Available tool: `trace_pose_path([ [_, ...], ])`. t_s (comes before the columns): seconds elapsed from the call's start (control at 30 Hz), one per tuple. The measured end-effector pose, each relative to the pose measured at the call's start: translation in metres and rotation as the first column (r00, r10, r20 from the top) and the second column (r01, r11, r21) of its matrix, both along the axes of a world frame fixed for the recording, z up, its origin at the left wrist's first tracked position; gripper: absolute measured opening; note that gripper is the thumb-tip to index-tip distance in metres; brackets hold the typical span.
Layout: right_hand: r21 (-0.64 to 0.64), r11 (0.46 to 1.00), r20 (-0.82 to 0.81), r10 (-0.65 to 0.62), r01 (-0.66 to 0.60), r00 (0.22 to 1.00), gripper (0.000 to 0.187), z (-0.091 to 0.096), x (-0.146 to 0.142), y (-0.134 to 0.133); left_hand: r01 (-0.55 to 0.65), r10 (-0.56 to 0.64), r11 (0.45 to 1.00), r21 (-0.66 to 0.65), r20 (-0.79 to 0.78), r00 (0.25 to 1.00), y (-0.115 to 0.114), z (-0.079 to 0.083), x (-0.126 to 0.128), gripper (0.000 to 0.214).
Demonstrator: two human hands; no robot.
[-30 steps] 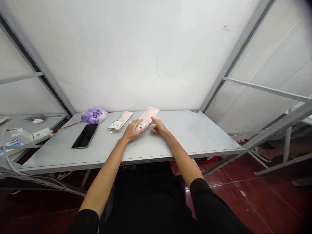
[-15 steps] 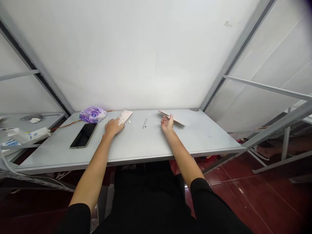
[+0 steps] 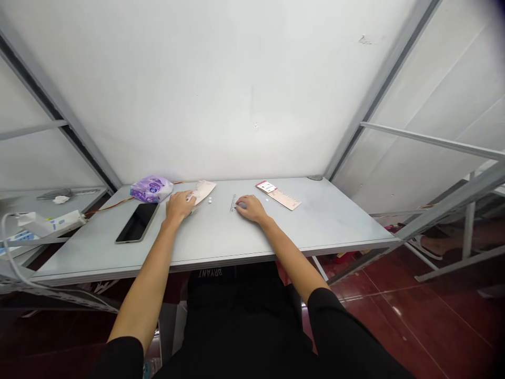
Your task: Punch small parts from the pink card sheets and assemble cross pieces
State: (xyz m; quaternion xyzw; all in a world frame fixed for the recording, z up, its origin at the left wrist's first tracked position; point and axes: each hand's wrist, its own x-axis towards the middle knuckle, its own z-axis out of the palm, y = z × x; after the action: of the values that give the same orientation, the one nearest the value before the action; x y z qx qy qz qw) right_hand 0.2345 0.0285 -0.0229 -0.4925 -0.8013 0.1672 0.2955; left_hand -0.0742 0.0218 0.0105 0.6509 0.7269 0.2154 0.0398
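Observation:
My left hand [image 3: 177,206] is closed on the near end of a pale pink card [image 3: 204,190], which is slightly tilted on the grey table. Just right of that card lie small white bits [image 3: 210,200]. My right hand [image 3: 251,208] rests at the table's middle, fingertips pinched together at the right edge of a narrow strip with a row of dark marks [image 3: 232,202]. Whatever the fingertips hold is too small to make out. A second pale pink card [image 3: 287,199], with a red and white printed end, lies flat to the right; a small white piece [image 3: 267,200] sits beside it.
A phone [image 3: 138,223] lies on the left of the table [image 3: 335,226], with a purple tissue pack [image 3: 151,189] behind it. A flat grey object [image 3: 314,178] sits at the back right. Further left, a white power strip [image 3: 65,222] and cables occupy another surface.
My right hand has let go of the right-hand card, now flat, and moved left to the marked strip. A white piece shows beside that card. The left-hand card has shifted slightly in my left hand.

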Motion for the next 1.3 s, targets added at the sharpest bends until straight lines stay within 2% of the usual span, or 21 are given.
trace_pose_path([
  [0.07,-0.002,1.0,-0.057,0.025,-0.026,0.998,0.014,0.001,0.001,0.0,0.066,-0.068,0.997,0.026,0.091,0.993,0.003,0.004,0.013,0.046],
  [0.17,-0.043,0.999,-0.31,-0.033,0.021,0.95,0.017,0.005,0.001,0.001,0.203,-0.204,0.979,0.028,0.204,0.957,0.005,0.005,0.044,0.042],
  [0.23,-0.15,0.988,-0.494,-0.108,0.037,0.863,0.028,0.007,0.0,0.003,0.242,-0.243,0.97,0.034,0.223,0.944,0.003,0.001,0.067,0.042],
  [0.3,-0.297,0.955,-0.622,-0.205,0.015,0.756,0.033,0.008,-0.001,0.005,0.268,-0.272,0.962,0.048,0.22,0.937,0.0,-0.004,0.088,0.044],
  [0.37,-0.398,0.917,-0.684,-0.298,0.001,0.666,0.036,0.008,-0.001,0.007,0.305,-0.31,0.951,0.059,0.225,0.924,-0.005,-0.011,0.102,0.049],
  [0.43,-0.433,0.901,-0.697,-0.356,0.031,0.622,0.041,0.006,0.0,0.009,0.376,-0.377,0.925,0.055,0.255,0.89,-0.011,-0.016,0.109,0.052],
  [0.57,-0.419,0.904,-0.681,-0.376,0.087,0.628,0.044,0.004,0.001,0.008,0.481,-0.48,0.874,0.071,0.278,0.832,-0.02,-0.02,0.108,0.051],
  [0.7,-0.388,0.912,-0.66,-0.378,0.136,0.65,0.051,0.003,0.001,0.005,0.471,-0.489,0.872,0.132,0.245,0.837,-0.028,-0.022,0.108,0.051],
  [0.83,-0.369,0.914,-0.658,-0.387,0.172,0.646,0.061,0.0,0.002,0.005,0.487,-0.544,0.83,0.272,0.197,0.816,-0.032,-0.023,0.113,0.05],
  [0.9,-0.37,0.915,-0.677,-0.383,0.159,0.629,0.061,0.001,0.004,0.005,0.457,-0.531,0.828,0.326,0.194,0.825,-0.031,-0.022,0.112,0.045],
  [1.0,-0.365,0.915,-0.727,-0.396,0.173,0.56,0.048,0.008,0.01,0.005,0.372,-0.47,0.845,0.384,0.203,0.859,-0.027,-0.02,0.105,0.038],
  [1.1,-0.33,0.91,-0.741,-0.414,0.251,0.529,0.027,0.015,0.017,0.005,0.299,-0.399,0.87,0.392,0.203,0.894,-0.023,-0.02,0.096,0.037],
  [1.2,-0.306,0.9,-0.717,-0.433,0.311,0.546,0.018,0.017,0.02,0.004,0.21,-0.303,0.902,0.376,0.208,0.93,-0.019,-0.021,0.087,0.035],
  [1.3,-0.278,0.92,-0.664,-0.392,0.277,0.636,0.022,0.012,0.016,0.002,0.093,-0.192,0.92,0.381,0.23,0.954,-0.015,-0.022,0.081,0.034],
])
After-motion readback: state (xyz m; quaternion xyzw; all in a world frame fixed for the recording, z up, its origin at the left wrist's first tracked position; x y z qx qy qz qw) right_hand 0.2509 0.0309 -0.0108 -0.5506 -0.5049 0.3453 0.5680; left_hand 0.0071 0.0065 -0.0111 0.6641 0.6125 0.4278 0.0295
